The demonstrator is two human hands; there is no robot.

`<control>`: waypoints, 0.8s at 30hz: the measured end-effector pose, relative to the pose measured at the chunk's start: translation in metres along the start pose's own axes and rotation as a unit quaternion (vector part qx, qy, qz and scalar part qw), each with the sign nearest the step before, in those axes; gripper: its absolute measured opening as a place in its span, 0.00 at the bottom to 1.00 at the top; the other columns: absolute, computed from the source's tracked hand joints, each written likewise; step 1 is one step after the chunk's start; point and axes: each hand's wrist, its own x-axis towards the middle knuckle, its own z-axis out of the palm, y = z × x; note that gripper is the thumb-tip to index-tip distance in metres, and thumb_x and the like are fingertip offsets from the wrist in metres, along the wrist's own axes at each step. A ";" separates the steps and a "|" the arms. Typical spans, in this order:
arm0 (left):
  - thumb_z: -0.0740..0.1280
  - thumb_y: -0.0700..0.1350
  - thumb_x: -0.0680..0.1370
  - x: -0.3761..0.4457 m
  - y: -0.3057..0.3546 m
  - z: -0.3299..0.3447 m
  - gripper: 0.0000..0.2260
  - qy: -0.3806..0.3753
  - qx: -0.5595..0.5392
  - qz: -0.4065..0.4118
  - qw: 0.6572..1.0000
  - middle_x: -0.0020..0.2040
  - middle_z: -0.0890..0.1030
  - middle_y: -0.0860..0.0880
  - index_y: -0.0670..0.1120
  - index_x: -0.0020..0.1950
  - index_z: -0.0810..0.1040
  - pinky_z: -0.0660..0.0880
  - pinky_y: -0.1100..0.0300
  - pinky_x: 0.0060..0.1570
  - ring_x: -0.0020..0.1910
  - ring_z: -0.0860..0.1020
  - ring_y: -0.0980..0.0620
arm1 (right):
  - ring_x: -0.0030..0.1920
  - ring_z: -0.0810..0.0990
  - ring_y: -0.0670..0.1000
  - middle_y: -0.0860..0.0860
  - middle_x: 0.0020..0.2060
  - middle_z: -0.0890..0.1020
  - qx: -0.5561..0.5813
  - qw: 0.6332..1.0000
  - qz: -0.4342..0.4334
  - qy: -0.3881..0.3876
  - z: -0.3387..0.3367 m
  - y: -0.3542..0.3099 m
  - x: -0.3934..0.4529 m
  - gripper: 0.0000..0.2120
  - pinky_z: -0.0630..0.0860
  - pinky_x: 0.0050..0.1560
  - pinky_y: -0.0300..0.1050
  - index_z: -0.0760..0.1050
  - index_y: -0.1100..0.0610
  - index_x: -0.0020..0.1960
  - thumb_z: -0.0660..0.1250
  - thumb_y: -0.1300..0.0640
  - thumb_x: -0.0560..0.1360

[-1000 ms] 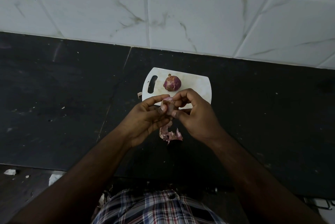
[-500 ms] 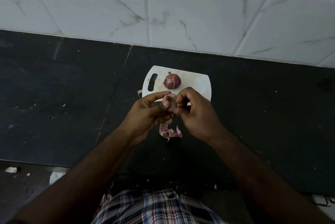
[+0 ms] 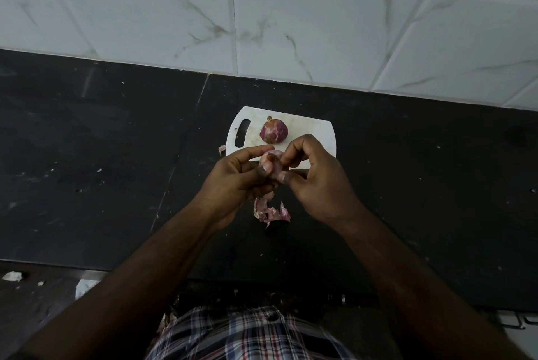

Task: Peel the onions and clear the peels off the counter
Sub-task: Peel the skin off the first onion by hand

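Left hand (image 3: 233, 182) cradling small red onion (image 3: 271, 162) above near edge of white cutting board (image 3: 317, 129), fingers (image 3: 265, 171) curled round it, thumb pressing on top, likely steadying it against the pull. Right hand (image 3: 314, 176) pinching at onion's skin with fingertips (image 3: 281, 177), apparently working a strip loose; exact strip under the pinch too small to tell. Holding the onion just over the surface (image 3: 87, 173), probably so peels drop close by for easy gathering. Loose peels (image 3: 270, 211) lying on dark surface just below the hands; one small scrap (image 3: 222, 150) sitting beside board's left edge. Second onion (image 3: 273, 132) resting on the board near handle slot, skin looking mostly on, seemingly waiting its turn. Peeling midway by the look of it; clearing not started. Surface black stone, speckled with pale crumbs, seam running diagonally. White marble-look wall tiles (image 3: 291, 10) behind. Plaid shirt (image 3: 247, 333) showing at bottom. Lighting dim.
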 end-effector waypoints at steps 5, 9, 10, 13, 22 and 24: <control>0.71 0.43 0.74 -0.002 -0.001 0.000 0.19 0.003 0.002 0.003 1.000 0.51 0.86 0.43 0.45 0.65 0.78 0.81 0.55 0.50 0.48 0.84 0.47 | 0.49 0.75 0.47 0.45 0.45 0.76 -0.002 1.000 -0.003 0.007 0.001 0.000 -0.002 0.14 0.82 0.47 0.50 0.72 0.54 0.50 0.73 0.66 0.70; 0.71 0.42 0.74 -0.003 -0.002 0.001 0.19 0.008 0.007 0.006 1.000 0.51 0.86 0.44 0.44 0.65 0.78 0.82 0.57 0.47 0.47 0.84 0.48 | 0.48 0.75 0.49 0.43 0.42 0.76 -0.023 1.000 -0.002 0.006 -0.001 0.001 -0.002 0.14 0.80 0.48 0.56 0.72 0.53 0.49 0.74 0.65 0.70; 0.71 0.42 0.74 -0.003 -0.002 0.002 0.19 0.008 0.008 0.007 1.000 0.50 0.86 0.44 0.44 0.66 0.78 0.82 0.57 0.47 0.46 0.84 0.48 | 0.48 0.75 0.48 0.43 0.42 0.76 -0.027 1.000 -0.002 0.007 -0.001 0.001 -0.003 0.14 0.80 0.48 0.56 0.72 0.52 0.48 0.74 0.65 0.70; 0.70 0.43 0.74 -0.003 -0.001 0.003 0.20 0.007 0.010 0.012 1.000 0.48 0.86 0.45 0.44 0.66 0.78 0.81 0.57 0.46 0.45 0.84 0.49 | 0.46 0.76 0.45 0.43 0.40 0.76 -0.044 0.999 -0.008 -0.003 0.000 -0.001 -0.004 0.13 0.80 0.48 0.52 0.71 0.52 0.46 0.72 0.66 0.73; 0.70 0.43 0.74 -0.002 0.004 0.005 0.21 0.000 0.018 0.018 1.000 0.47 0.86 0.46 0.44 0.66 0.77 0.81 0.56 0.47 0.44 0.84 0.50 | 0.50 0.76 0.47 0.44 0.45 0.76 -0.005 1.000 -0.002 0.023 -0.003 0.000 -0.003 0.16 0.81 0.46 0.55 0.71 0.52 0.49 0.75 0.65 0.70; 0.70 0.43 0.73 -0.003 0.002 0.005 0.21 0.003 0.016 0.015 1.000 0.48 0.86 0.46 0.44 0.67 0.77 0.81 0.57 0.47 0.44 0.84 0.50 | 0.49 0.77 0.48 0.43 0.44 0.76 -0.010 1.000 0.000 0.021 -0.002 0.001 -0.004 0.15 0.80 0.47 0.56 0.72 0.52 0.49 0.75 0.64 0.70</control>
